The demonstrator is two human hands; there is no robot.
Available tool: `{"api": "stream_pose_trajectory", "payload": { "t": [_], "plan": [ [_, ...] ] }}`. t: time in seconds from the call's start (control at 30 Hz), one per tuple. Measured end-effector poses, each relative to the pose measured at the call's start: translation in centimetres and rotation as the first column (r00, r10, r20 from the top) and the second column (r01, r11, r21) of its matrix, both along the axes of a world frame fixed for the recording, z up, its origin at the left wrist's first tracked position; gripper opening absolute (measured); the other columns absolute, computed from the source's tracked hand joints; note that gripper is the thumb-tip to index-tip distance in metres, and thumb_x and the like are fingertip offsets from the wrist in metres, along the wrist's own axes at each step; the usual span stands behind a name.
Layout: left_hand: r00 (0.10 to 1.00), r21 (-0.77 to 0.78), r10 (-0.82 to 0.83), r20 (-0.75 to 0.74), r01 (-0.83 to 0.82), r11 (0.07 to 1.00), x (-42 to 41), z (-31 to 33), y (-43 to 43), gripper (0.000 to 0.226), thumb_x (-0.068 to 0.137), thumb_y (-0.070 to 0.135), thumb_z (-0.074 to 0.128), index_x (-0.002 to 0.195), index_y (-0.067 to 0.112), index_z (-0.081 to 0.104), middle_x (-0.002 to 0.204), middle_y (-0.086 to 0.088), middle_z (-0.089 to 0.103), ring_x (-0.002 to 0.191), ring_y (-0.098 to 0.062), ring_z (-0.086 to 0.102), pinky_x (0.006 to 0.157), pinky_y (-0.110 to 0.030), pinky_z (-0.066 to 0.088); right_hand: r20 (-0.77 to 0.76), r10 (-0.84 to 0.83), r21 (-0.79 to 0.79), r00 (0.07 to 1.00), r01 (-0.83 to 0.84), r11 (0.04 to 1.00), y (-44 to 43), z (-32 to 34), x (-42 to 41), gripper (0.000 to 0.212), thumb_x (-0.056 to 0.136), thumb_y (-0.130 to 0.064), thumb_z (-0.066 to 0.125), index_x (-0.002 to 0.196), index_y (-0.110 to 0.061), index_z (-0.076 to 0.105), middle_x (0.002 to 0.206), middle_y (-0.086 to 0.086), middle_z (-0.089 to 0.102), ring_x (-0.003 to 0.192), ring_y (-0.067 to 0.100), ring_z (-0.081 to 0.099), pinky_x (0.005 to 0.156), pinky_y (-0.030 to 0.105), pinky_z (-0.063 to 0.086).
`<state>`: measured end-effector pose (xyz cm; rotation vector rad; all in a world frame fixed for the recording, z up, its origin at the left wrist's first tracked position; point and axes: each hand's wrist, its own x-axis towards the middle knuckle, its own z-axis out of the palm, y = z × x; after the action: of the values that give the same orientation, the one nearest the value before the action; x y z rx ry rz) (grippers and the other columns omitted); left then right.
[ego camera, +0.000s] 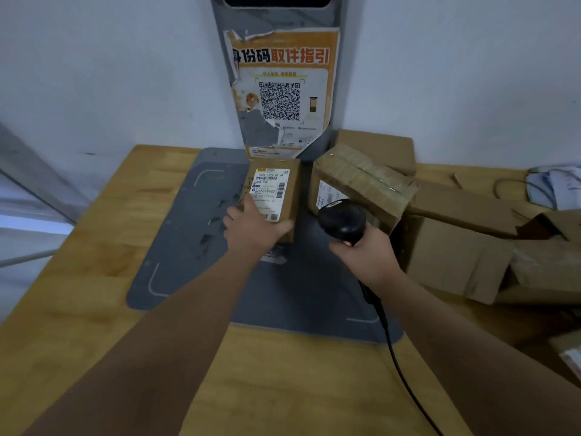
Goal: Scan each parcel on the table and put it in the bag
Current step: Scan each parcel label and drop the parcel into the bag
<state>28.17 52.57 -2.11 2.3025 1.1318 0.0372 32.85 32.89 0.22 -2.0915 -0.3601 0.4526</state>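
Observation:
A small cardboard parcel [276, 180] with a white shipping label on top sits at the back of the grey scanning mat [185, 240]. My left hand [251, 229] grips its near end, thumb on the right side. My right hand [366, 253] holds a black corded barcode scanner [342, 220], its head raised just right of that parcel. A second, tape-wrapped parcel [361, 184] stands right behind the scanner. No bag is in view.
More cardboard boxes [456, 247] crowd the right side of the wooden table [88, 278]. A grey post with a torn orange QR-code poster [283, 89] rises behind the mat. The scanner cable [399, 366] trails toward the front edge. Papers and a wire [553, 187] lie far right.

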Motion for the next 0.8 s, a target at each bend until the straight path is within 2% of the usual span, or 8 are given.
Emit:
{"api": "stream_pose_trajectory", "payload": {
  "t": [0.1, 0.2, 0.3, 0.43, 0.53, 0.63, 0.7, 0.8],
  "plan": [
    [0.995, -0.063, 0.056, 0.081, -0.051, 0.997, -4.9, 1.2, -2.4, 0.108, 0.070, 0.061, 0.071, 0.151, 0.021, 0.011, 0.141, -0.020, 0.025, 0.131, -0.039, 0.025, 0.107, -0.048, 0.027, -0.096, 0.000, 0.067, 0.995, 0.006, 0.998, -0.8, 0.4, -2.0, 0.013, 0.084, -0.018, 0.070, 0.084, -0.010, 0.060, 0.060, 0.003, 0.062, 0.050, 0.008, 0.059, 0.052, 0.024, 0.050],
    [0.984, -0.122, 0.088, 0.152, -0.070, 0.990, -9.8, 2.2, -6.1, 0.113, 0.070, 0.059, 0.074, 0.153, 0.022, 0.006, 0.143, -0.019, 0.023, 0.133, -0.038, 0.023, 0.108, -0.046, 0.026, -0.160, -0.051, 0.186, 0.986, 0.081, 0.979, -2.0, 0.4, -4.7, 0.034, 0.078, -0.033, 0.079, 0.099, -0.012, 0.062, 0.078, -0.001, 0.067, 0.078, 0.016, 0.067, 0.075, 0.035, 0.057],
    [0.973, -0.113, 0.044, 0.226, -0.019, 0.993, -14.5, 2.9, -10.9, 0.117, 0.070, 0.059, 0.075, 0.154, 0.018, 0.004, 0.142, -0.017, 0.024, 0.133, -0.033, 0.024, 0.107, -0.043, 0.027, -0.178, -0.040, 0.274, 0.983, 0.089, 0.958, -4.0, 1.2, -8.2, 0.050, 0.066, -0.044, 0.084, 0.098, -0.017, 0.056, 0.082, -0.011, 0.062, 0.088, 0.013, 0.061, 0.080, 0.030, 0.047],
    [0.939, -0.111, -0.013, 0.344, 0.054, 0.992, -18.5, 3.6, -17.0, 0.118, 0.069, 0.054, 0.078, 0.154, 0.016, 0.005, 0.143, -0.010, 0.028, 0.129, -0.020, 0.024, 0.099, -0.027, 0.026, -0.204, 0.025, 0.390, 0.979, 0.058, 0.919, -7.0, 2.4, -12.5, 0.088, 0.052, -0.050, 0.086, 0.128, -0.020, 0.055, 0.117, -0.009, 0.068, 0.111, 0.006, 0.062, 0.094, 0.029, 0.050],
    [0.925, -0.130, -0.033, 0.379, 0.089, 0.988, -20.5, 4.0, -19.7, 0.116, 0.071, 0.054, 0.076, 0.154, 0.016, 0.005, 0.143, -0.008, 0.025, 0.132, -0.020, 0.026, 0.108, -0.032, 0.030, -0.211, 0.054, 0.474, 0.976, 0.054, 0.879, -9.8, 3.3, -14.5, 0.064, 0.069, -0.024, 0.086, 0.126, -0.015, 0.058, 0.115, -0.005, 0.070, 0.106, 0.006, 0.066, 0.090, 0.029, 0.055],
    [0.862, -0.246, -0.047, 0.504, 0.195, 0.949, -22.5, 5.3, -21.0, 0.071, 0.088, 0.047, 0.061, 0.146, 0.018, 0.031, 0.136, -0.001, 0.045, 0.125, -0.013, 0.044, 0.101, -0.030, 0.043, -0.243, 0.105, 0.515, 0.964, 0.036, 0.856, -13.5, 4.5, -15.5, 0.042, 0.078, -0.014, 0.079, 0.118, -0.015, 0.065, 0.106, -0.004, 0.074, 0.098, 0.007, 0.070, 0.083, 0.024, 0.056],
    [0.829, -0.477, 0.082, 0.554, 0.235, 0.847, -23.5, 6.6, -21.6, 0.042, 0.098, 0.039, 0.049, 0.135, 0.020, 0.046, 0.122, 0.007, 0.061, 0.111, -0.010, 0.060, 0.086, -0.023, 0.051, -0.288, 0.178, 0.525, 0.941, -0.001, 0.851, -16.0, 4.9, -15.7, 0.033, 0.080, -0.012, 0.076, 0.112, -0.016, 0.067, 0.102, 0.000, 0.075, 0.096, 0.015, 0.071, 0.088, 0.034, 0.056],
    [0.879, -0.705, 0.189, 0.437, 0.205, 0.679, -24.7, 7.1, -21.6, 0.030, 0.097, 0.026, 0.053, 0.126, 0.017, 0.058, 0.110, 0.004, 0.071, 0.101, -0.015, 0.066, 0.084, -0.028, 0.051, -0.311, 0.248, 0.497, 0.917, -0.065, 0.865, -18.9, 5.1, -16.2, 0.027, 0.083, -0.011, 0.073, 0.109, -0.015, 0.069, 0.102, 0.005, 0.075, 0.098, 0.021, 0.071, 0.092, 0.042, 0.054]
  ]
}}
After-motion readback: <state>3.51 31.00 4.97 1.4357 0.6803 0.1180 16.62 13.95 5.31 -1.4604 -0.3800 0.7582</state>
